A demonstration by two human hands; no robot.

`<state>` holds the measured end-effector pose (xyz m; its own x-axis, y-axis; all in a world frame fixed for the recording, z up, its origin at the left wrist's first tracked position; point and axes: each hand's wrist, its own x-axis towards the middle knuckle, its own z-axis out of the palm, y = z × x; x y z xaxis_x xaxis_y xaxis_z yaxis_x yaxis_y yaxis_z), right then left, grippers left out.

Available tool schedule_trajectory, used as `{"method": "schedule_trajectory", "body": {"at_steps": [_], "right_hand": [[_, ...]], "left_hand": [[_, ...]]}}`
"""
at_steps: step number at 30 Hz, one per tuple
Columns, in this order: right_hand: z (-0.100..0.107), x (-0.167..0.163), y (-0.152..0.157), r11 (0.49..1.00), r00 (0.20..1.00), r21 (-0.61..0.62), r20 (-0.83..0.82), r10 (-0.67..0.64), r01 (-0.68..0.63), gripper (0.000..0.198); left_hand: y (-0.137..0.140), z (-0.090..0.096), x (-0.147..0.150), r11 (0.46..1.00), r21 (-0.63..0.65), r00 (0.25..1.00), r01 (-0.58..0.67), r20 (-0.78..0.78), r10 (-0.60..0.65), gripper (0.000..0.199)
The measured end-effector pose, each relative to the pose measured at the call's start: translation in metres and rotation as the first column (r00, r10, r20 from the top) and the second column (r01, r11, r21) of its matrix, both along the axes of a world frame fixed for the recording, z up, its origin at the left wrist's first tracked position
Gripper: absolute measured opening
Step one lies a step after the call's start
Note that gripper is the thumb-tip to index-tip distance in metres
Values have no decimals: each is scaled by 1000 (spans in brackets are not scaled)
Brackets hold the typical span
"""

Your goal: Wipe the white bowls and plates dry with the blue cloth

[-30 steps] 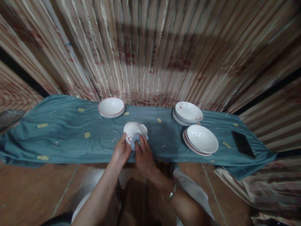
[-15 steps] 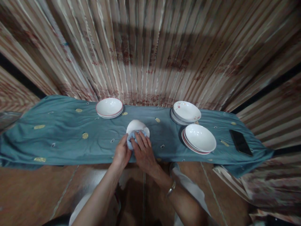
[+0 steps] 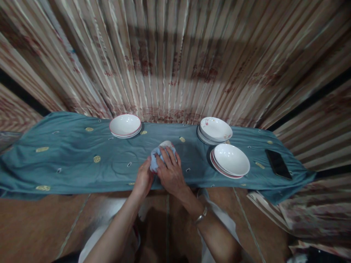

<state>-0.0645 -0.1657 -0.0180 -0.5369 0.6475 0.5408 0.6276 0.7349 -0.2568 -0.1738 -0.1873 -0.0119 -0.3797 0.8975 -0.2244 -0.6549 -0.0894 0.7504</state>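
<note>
A white bowl (image 3: 165, 143) is held up over the cloth-covered table, mostly hidden behind a light blue cleaning cloth (image 3: 155, 163) and my fingers. At its left side my left hand (image 3: 143, 178) is closed on the edge, though its fingertips are partly covered. My right hand (image 3: 171, 174) presses the crumpled blue cloth against the bowl, fingers bent over it. To the right stand a stack of floral-patterned dishes (image 3: 216, 128) and, nearer me, a stack of white bowls (image 3: 231, 160). A small stack of red-rimmed bowls (image 3: 125, 125) sits at the back left.
A green tablecloth (image 3: 79, 157) with yellow pineapple prints covers the narrow table. A black phone (image 3: 278, 164) lies near its right end. Pleated curtains (image 3: 170, 65) hang directly behind, and tiled floor (image 3: 38, 223) shows below the front edge.
The bowl has turned in my hands, so less of its white surface shows. My right hand and the blue cloth have shifted slightly up over it. The view has moved slightly.
</note>
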Motion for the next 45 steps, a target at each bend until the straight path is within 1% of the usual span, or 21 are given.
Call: {"method": "schedule_trajectory", "body": {"at_steps": [4,6,11,17,22,27,35,41,45], "right_hand": [[3,5,6,1000,1000,7,1,-18,18,48],[3,7,9,1000,999,6,-19,-30,30,47],[3,10,14,998,995,-43,-81,-53,49,43],[2,12,17,995,990,-100,-141,-32,18,45],[1,16,22,986,971,-166,-237,-28,-12,49],[-1,19,27,967,940,-252,-337,-44,-46,50],[-10,19,32,921,884,-380,-455,-105,-86,53],[-19,17,39,891,811,-443,-554,-185,-100,57],[-23,15,43,859,762,-499,-598,-249,-111,60]], "left_hand": [[0,-2,0,999,6,995,52,-90,-51,40],[1,-2,0,999,6,992,52,-120,-51,38],[2,-2,1,997,-17,989,75,-123,-77,35],[1,-2,1,996,-9,988,91,-126,-92,33],[0,3,2,996,-24,985,85,-152,-87,36],[0,7,2,995,-59,982,83,-167,-92,39],[1,2,-1,995,-70,984,78,-153,-88,38],[0,6,-3,995,-83,986,64,-146,-76,36],[-1,6,-3,994,-92,987,52,-144,-65,37]]}}
